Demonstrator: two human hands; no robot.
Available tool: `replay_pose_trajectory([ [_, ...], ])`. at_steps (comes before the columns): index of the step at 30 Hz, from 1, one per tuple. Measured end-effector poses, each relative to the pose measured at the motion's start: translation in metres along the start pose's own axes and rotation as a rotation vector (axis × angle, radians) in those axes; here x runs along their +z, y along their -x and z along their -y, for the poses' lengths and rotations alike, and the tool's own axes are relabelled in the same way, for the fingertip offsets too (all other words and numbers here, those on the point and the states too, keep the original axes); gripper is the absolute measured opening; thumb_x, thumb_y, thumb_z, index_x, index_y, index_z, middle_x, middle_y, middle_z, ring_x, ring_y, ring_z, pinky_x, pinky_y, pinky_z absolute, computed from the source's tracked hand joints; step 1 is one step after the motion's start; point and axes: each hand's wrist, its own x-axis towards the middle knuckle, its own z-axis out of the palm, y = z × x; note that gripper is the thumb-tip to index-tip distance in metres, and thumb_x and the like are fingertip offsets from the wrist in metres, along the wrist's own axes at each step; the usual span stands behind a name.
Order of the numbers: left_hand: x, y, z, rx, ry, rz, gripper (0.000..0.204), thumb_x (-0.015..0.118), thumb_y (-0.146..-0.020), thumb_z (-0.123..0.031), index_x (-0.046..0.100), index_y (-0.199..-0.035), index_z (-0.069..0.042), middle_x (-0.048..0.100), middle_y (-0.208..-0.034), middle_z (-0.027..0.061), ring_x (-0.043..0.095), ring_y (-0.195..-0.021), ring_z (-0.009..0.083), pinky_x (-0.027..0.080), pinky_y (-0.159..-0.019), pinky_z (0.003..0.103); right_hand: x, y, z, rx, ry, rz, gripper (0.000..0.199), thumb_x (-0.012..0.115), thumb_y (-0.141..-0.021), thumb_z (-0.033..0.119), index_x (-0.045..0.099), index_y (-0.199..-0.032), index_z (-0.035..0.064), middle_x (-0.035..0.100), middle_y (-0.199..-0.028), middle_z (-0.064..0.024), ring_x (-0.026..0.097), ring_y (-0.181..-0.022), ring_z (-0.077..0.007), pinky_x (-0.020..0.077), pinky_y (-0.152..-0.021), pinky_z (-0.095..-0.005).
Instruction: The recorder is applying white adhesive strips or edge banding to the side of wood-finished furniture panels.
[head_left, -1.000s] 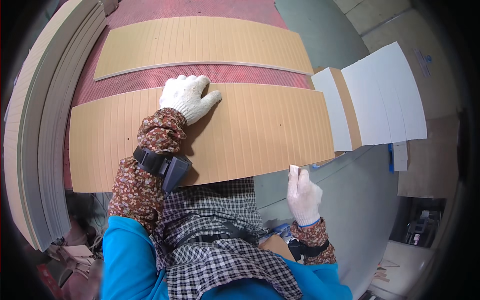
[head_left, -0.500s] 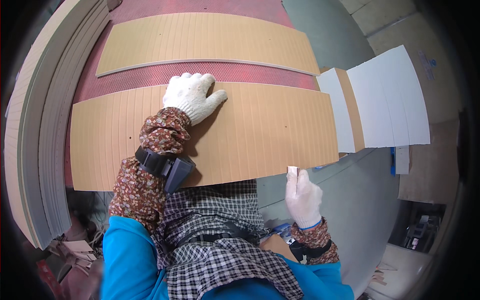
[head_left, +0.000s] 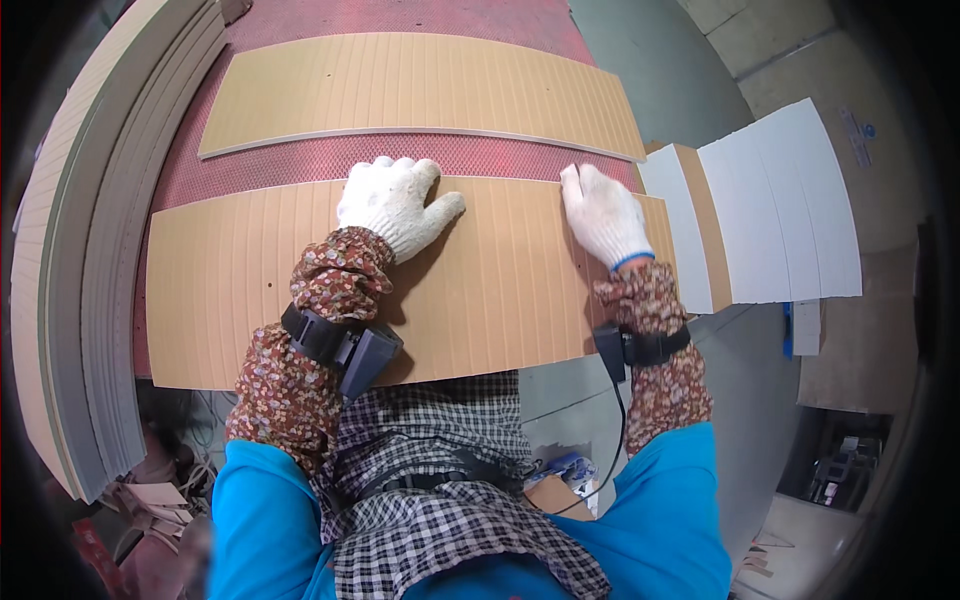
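In the head view we count two gloved hands on one near board, a brown grooved panel lying under our fingers and running out past them on both sides. Our left hand rests flat by its far edge, the fingers side by side and the thumb spread away. Our right hand is at that same edge, its fingers curled in — whether they close on anything we cannot tell.

Beyond both sets of fingertips, across a strip of red mesh, lies one far board, also brown and grooved. Well left of the left fingers stands a curved stack of boards, too tightly packed to count. Right of the right fingers is white sheeting, crossed by one brown strip.

Nearer us than the fingers, two dark forearm devices — left one, right one — and two floral sleeves hide parts of the near board.
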Motion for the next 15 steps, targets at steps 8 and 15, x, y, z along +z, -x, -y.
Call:
replay_pose_trajectory([
  [8, -0.001, -0.001, 0.001, 0.004, -0.015, 0.011, 0.054, 0.064, -0.093, -0.054, 0.073, -0.116, -0.006, 0.073, -0.106, 0.0133, 0.065, -0.105, 0.0336, 0.047, -0.099, 0.048, -0.004, 0.012, 0.011, -0.025, 0.101, 0.038, 0.037, 0.041, -0.109, 0.032, 0.063, -0.106, 0.0035, 0.074, -0.094, -0.0253, 0.073, -0.090, -0.0438, 0.0579, -0.078, -0.0550],
  [15, -0.001, -0.002, 0.000, -0.005, -0.027, 0.032, 0.055, 0.063, -0.093, -0.055, 0.072, -0.119, -0.007, 0.074, -0.112, 0.0133, 0.065, -0.109, 0.0345, 0.047, -0.101, 0.048, -0.025, 0.135, 0.045, 0.254, -0.079, 0.045, 0.033, 0.048, -0.109, 0.032, 0.062, -0.097, 0.0047, 0.067, -0.070, -0.0216, 0.070, -0.064, -0.0393, 0.0541, -0.057, -0.0514],
])
